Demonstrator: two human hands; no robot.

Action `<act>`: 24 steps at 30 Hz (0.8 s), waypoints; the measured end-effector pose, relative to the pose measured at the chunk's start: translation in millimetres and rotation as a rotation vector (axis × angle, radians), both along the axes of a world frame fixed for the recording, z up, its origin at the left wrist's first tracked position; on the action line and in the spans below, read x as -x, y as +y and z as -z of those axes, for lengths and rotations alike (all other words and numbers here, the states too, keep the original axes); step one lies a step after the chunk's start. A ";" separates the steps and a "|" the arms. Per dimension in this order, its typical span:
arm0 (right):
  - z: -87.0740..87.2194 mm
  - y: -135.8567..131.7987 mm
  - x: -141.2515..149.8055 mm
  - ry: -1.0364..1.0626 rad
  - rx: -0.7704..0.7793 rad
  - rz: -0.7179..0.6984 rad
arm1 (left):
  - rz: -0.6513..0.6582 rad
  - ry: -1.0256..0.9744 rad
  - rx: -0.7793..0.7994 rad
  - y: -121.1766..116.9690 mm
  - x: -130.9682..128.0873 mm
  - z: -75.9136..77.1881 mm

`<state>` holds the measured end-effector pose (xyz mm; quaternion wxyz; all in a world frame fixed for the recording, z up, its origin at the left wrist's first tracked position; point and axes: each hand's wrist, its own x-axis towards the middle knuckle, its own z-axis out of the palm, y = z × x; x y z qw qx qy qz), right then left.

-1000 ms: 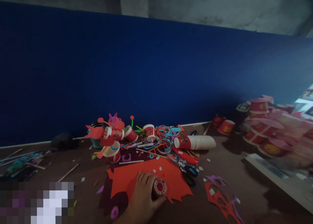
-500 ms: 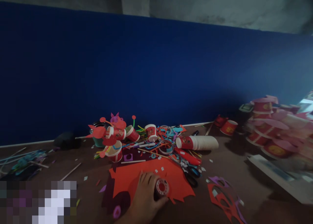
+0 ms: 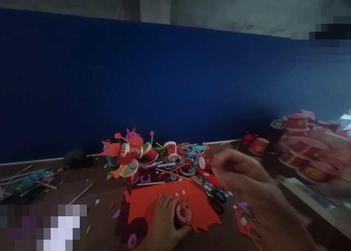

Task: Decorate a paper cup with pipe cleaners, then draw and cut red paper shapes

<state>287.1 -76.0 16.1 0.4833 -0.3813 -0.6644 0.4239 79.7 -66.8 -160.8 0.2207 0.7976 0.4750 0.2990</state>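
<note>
My left hand rests on a sheet of red paper and grips a small roll of tape with a red core, thumb below it and fingers over it. My right hand hangs in the air to the right, above the scissors and in front of a lying stack of paper cups. It is blurred by motion, so its fingers do not show clearly, and I see nothing in it.
Behind the red paper lies a heap of red paper cups, straws and cut paper shapes. Stacked decorated cups stand at the right, a white tray edge below them. A red cut-out lies near right. A blue wall backs the table.
My right hand has come into view from the lower right and moved up over the scissors and cups. My left hand stays on the tape roll.
</note>
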 end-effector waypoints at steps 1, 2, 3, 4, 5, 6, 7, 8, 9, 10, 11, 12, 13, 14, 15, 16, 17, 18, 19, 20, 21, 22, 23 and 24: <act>1.3 18.7 3.5 -0.059 0.044 0.033 | -0.002 -0.004 -0.039 0.3 -0.8 1.2; 6.9 35.5 5.4 -0.134 0.083 0.080 | -0.003 -0.006 -0.070 0.7 -1.4 2.1; 16.3 49.6 5.6 -0.217 0.107 0.142 | -0.001 -0.006 -0.086 1.2 -1.8 2.6; 28.3 60.7 4.1 -0.298 0.110 0.206 | 0.003 -0.005 -0.087 1.8 -1.7 2.8; 41.7 68.9 1.5 -0.367 0.089 0.269 | 0.008 -0.005 -0.075 2.3 -1.4 2.6; 54.9 74.3 -1.7 -0.437 0.078 0.319 | 0.020 -0.006 -0.056 2.8 -0.8 2.3; 66.8 77.2 -4.9 -0.509 0.087 0.329 | 0.037 -0.008 -0.040 3.4 0.0 2.1; 76.4 78.3 -7.4 -0.548 0.108 0.336 | 0.051 -0.012 -0.030 3.9 0.8 2.1; 83.3 78.1 -8.9 -0.574 0.126 0.328 | 0.057 -0.016 -0.020 4.4 1.5 2.4; 87.6 77.0 -9.1 -0.593 0.143 0.312 | 0.055 -0.017 -0.007 4.9 2.1 3.1; 89.6 75.4 -8.1 -0.603 0.156 0.293 | 0.049 -0.014 0.010 5.2 2.5 4.1; 90.0 73.8 -6.2 -0.614 0.163 0.277 | 0.041 -0.006 0.027 5.5 2.8 5.2; 89.6 72.4 -3.9 -0.625 0.166 0.266 | 0.030 0.001 0.044 5.5 2.8 6.2; 89.1 71.2 -1.4 -0.635 0.168 0.259 | 0.025 0.005 0.058 5.2 2.6 6.7; 88.9 70.4 0.8 -0.642 0.169 0.255 | 0.023 0.004 0.065 4.7 2.3 6.6; 89.5 69.9 2.6 -0.649 0.172 0.250 | 0.023 -0.002 0.067 4.1 1.8 6.0; 90.9 69.7 3.8 -0.653 0.173 0.240 | 0.027 -0.008 0.061 3.3 1.3 4.7; 93.0 69.7 4.6 -0.657 0.173 0.228 | 0.032 -0.016 0.048 2.5 0.8 3.0; 95.4 70.0 5.1 -0.664 0.171 0.216 | 0.040 -0.019 0.034 1.8 0.3 1.1; 97.8 70.4 5.5 -0.677 0.167 0.210 | 0.045 -0.020 0.022 1.3 -0.1 -0.8; 99.9 70.9 6.3 -0.696 0.158 0.210 | 0.049 -0.019 0.015 1.0 -0.2 -2.7; 101.4 71.5 7.7 -0.726 0.141 0.216 | 0.053 -0.018 0.016 0.8 -0.2 -4.5; 102.3 72.2 10.0 -0.762 0.119 0.220 | 0.052 -0.018 0.023 0.8 0.0 -6.3; 102.6 73.2 13.4 -0.797 0.095 0.221 | 0.054 -0.018 0.037 0.8 0.5 -8.2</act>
